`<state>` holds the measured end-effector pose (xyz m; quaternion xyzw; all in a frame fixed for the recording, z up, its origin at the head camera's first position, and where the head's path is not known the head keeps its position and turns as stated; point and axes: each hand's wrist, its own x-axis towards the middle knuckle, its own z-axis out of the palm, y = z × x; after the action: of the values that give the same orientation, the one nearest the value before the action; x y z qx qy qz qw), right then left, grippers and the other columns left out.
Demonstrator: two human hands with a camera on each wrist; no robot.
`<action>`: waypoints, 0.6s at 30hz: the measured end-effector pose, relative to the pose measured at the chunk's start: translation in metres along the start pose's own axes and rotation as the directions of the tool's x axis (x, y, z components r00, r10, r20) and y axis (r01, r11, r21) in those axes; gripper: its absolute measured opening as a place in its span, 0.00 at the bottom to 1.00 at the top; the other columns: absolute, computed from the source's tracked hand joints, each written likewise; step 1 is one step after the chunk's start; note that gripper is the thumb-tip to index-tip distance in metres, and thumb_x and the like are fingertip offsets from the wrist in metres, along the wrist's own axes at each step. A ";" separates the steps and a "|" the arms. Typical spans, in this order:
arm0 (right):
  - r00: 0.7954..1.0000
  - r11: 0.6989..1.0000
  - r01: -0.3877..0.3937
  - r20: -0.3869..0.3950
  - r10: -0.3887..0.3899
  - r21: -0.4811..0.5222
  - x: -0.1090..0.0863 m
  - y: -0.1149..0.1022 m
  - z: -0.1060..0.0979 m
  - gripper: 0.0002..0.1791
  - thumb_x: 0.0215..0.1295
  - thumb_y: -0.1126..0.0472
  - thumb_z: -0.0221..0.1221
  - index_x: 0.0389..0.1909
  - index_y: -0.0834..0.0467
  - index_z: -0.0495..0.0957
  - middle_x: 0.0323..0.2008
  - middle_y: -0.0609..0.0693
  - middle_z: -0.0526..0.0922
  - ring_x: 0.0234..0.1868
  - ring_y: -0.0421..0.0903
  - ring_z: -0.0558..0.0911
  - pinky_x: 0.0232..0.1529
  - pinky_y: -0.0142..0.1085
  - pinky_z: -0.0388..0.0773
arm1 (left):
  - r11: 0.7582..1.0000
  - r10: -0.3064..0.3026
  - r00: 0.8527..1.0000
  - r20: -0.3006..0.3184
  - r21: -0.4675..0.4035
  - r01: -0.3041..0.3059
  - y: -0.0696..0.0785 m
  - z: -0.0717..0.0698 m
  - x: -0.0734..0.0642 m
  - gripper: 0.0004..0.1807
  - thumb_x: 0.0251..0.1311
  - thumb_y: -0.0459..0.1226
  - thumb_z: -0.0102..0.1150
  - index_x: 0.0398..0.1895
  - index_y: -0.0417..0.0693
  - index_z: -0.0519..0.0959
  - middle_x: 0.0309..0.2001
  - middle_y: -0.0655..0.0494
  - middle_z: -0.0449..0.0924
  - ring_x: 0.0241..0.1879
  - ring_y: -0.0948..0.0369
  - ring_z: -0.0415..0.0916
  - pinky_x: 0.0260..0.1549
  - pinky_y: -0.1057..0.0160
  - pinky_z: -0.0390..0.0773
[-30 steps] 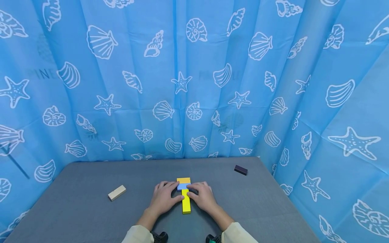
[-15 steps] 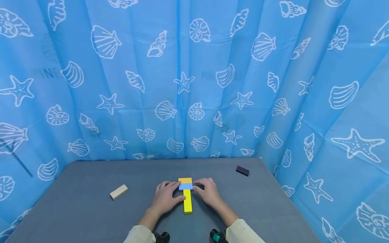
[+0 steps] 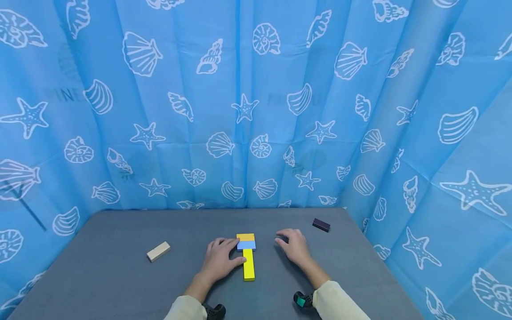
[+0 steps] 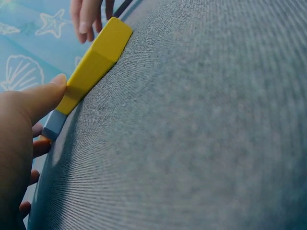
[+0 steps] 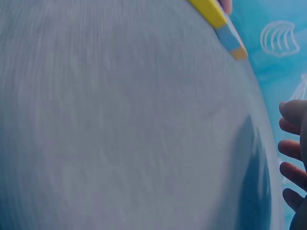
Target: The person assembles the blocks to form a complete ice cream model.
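On the grey table a bright yellow block (image 3: 249,266) lies lengthwise, its far end against a blue block (image 3: 246,246). Behind the blue one an orange block (image 3: 246,236) lies alongside, so the three form a T. My left hand (image 3: 218,260) rests at their left side: the thumb tip touches the yellow block's side, and the forefinger reaches the left ends of the blue and orange blocks. To their right, my right hand (image 3: 295,246) is apart from the blocks, fingers loosely bent with nothing in them. In the right wrist view its fingers (image 5: 291,148) are spread over the tabletop.
A pale wooden block (image 3: 158,252) lies on the table at the left. A dark block (image 3: 321,225) lies at the back right, beyond the right hand. A blue curtain (image 3: 256,111) with white shell prints hangs behind the table and along its right side.
My right hand has let go of the blocks and moved away to the right, toward the dark block. My left hand stays at the blocks, which keep their arrangement.
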<state>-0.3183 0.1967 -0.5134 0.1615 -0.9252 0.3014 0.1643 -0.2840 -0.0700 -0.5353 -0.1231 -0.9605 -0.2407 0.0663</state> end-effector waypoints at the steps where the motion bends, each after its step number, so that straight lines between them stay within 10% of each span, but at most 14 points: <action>1: 1.000 1.000 -0.001 -0.006 0.001 -0.010 0.000 0.004 -0.002 0.11 0.62 0.60 0.65 0.44 0.59 0.85 0.45 0.53 0.84 0.49 0.55 0.77 0.51 0.55 0.71 | 1.000 0.001 1.000 -0.001 -0.003 -0.001 0.000 0.000 0.000 0.39 0.53 0.63 0.63 0.65 0.54 0.74 0.60 0.55 0.75 0.60 0.49 0.64 0.61 0.39 0.57; 18: 0.973 0.944 -0.229 -0.038 0.226 -0.238 0.006 0.049 -0.027 0.25 0.62 0.56 0.65 0.57 0.62 0.77 0.56 0.63 0.76 0.58 0.63 0.71 0.54 0.61 0.67 | 1.000 -0.004 1.000 0.004 -0.022 0.005 0.001 -0.001 -0.001 0.38 0.54 0.62 0.63 0.65 0.54 0.74 0.60 0.55 0.75 0.61 0.49 0.64 0.62 0.38 0.56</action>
<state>-0.3377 0.2498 -0.5156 0.0309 -0.9666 0.2045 0.1514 -0.2829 -0.0699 -0.5342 -0.1221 -0.9582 -0.2512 0.0625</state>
